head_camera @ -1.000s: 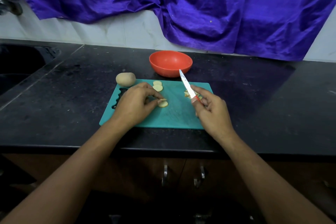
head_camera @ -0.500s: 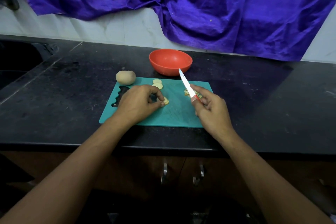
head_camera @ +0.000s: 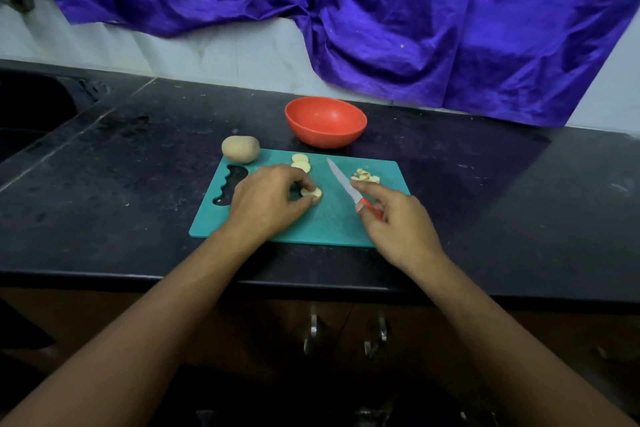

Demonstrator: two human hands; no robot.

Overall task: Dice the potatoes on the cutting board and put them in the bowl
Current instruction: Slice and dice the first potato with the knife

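Left grip [head_camera: 273, 201] pinches stacked potato slices [head_camera: 311, 193] on the cutting board [head_camera: 329, 222]. Right grip [head_camera: 398, 222] holds the knife [head_camera: 343, 182] (blade pointing away). Diced pieces [head_camera: 365, 177] lie just beyond it; farther beyond sits the bowl [head_camera: 325, 139], its inside plain red.

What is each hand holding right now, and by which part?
Left hand pinches potato slices by their edges. Right hand grips the knife by its red handle.

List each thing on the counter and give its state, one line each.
Left hand, pinching stacked slices.
Right hand, gripping the knife.
Bowl, upright, empty.
Whole potato, uncut.
Loose slices, flat on the cutting board.
Diced pieces, piled on the board, not yet in the bowl.
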